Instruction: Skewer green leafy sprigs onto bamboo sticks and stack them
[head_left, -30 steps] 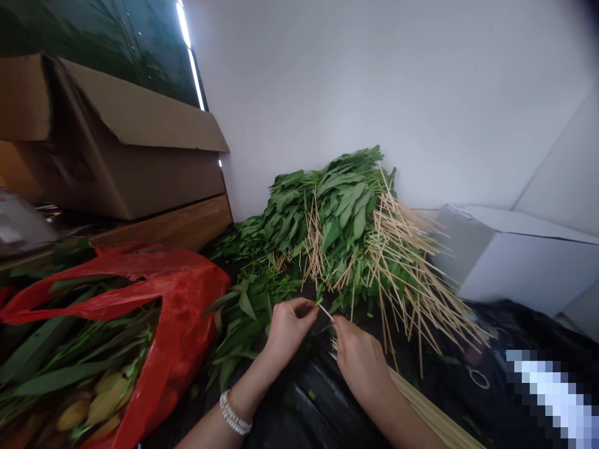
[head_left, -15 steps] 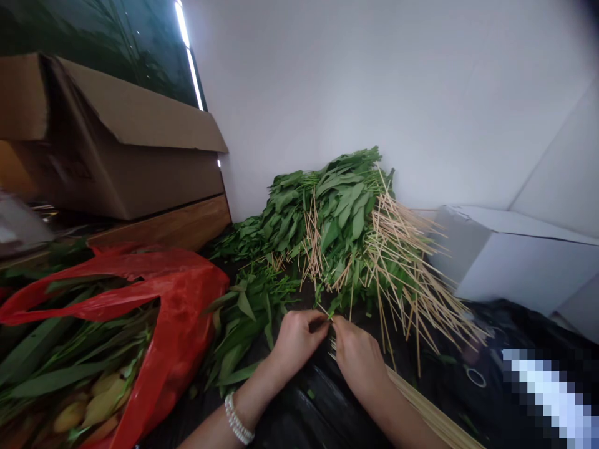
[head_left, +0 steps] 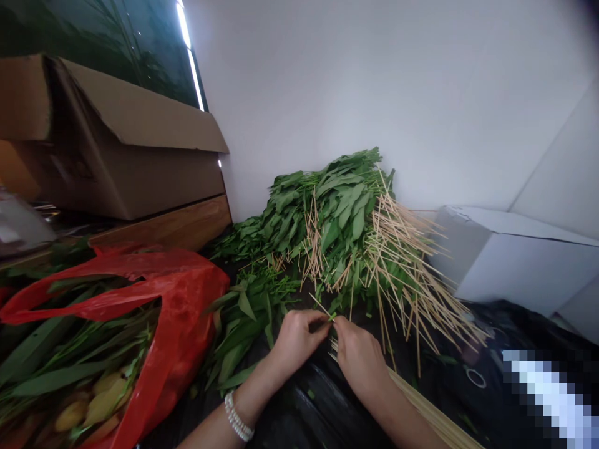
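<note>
In the middle of the view my left hand and my right hand meet fingertip to fingertip, both closed in a pinch. Between them shows a small bit of green stem, with my left fingers on it. A thin wooden skewer runs from my right fingertips across the stem, and its end points up and left. Most of the stem is hidden by the fingers. Below my right forearm lies a bundle of skewers. Loose green leaves lie left of my left hand.
Behind my hands, leaf bunches on skewers are piled against the white wall. A red plastic bag with leaves and roundish produce is at left, below a cardboard box. A white box stands right; black plastic covers the surface.
The skewer's end now sticks out farther up and left beyond the green stem. My right hand has shifted very slightly; my left hand stays almost in place.
</note>
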Available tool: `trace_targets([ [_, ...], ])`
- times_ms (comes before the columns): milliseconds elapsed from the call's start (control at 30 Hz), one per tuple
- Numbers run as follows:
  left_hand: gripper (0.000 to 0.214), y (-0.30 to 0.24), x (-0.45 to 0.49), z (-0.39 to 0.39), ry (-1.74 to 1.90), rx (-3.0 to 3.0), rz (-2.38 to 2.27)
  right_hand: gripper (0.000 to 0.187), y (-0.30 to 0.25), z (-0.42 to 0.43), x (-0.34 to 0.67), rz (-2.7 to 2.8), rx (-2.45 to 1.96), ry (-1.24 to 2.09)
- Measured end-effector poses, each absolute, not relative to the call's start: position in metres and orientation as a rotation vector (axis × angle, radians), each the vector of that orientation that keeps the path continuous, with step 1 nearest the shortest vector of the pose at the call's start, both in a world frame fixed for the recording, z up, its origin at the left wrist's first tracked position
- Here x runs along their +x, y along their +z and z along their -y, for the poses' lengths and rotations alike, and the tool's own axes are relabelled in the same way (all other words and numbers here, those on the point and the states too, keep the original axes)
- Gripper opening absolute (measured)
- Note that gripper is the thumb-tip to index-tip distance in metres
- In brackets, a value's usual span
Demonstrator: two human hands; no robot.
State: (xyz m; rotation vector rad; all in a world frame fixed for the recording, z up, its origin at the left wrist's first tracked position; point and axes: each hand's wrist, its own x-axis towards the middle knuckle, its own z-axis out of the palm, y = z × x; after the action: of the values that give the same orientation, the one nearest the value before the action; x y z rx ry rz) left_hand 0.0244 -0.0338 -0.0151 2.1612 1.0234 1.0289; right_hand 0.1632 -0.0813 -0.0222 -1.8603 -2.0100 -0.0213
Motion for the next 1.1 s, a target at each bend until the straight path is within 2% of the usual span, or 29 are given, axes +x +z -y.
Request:
trace_targets([
  [133,0.025,-0.007,0.008,0.018,0.958,2.001,-0.936,0.020,-0.018,0.082,0.166,1.944,-1.853,-0.032],
  [233,0.034,-0.005,-0.011,0.001,1.006,1.900,-1.060,0.020,-0.014,0.084,0.169,1.914,-1.844,-0.035],
  [433,0.015,-0.009,-0.026,-0.005,0.722,2.194,-1.099,0.021,-0.014,0.084,0.171,1.902,-1.851,-0.062],
  [633,0.019,-0.014,-0.036,-0.007,0.587,2.210,-1.106,0.020,-0.012,0.084,0.171,1.921,-1.853,-0.089],
  [733,0.009,-0.015,-0.038,-0.012,0.542,2.243,-1.102,0.019,-0.011,0.083,0.171,1.948,-1.839,-0.103],
  [833,0.005,-0.010,-0.035,-0.012,0.602,2.217,-1.074,0.018,-0.011,0.083,0.171,1.934,-1.840,-0.118],
  [1100,0.017,0.003,-0.008,0.002,0.816,1.834,-0.876,0.020,-0.012,0.086,0.164,1.960,-1.681,-0.006],
])
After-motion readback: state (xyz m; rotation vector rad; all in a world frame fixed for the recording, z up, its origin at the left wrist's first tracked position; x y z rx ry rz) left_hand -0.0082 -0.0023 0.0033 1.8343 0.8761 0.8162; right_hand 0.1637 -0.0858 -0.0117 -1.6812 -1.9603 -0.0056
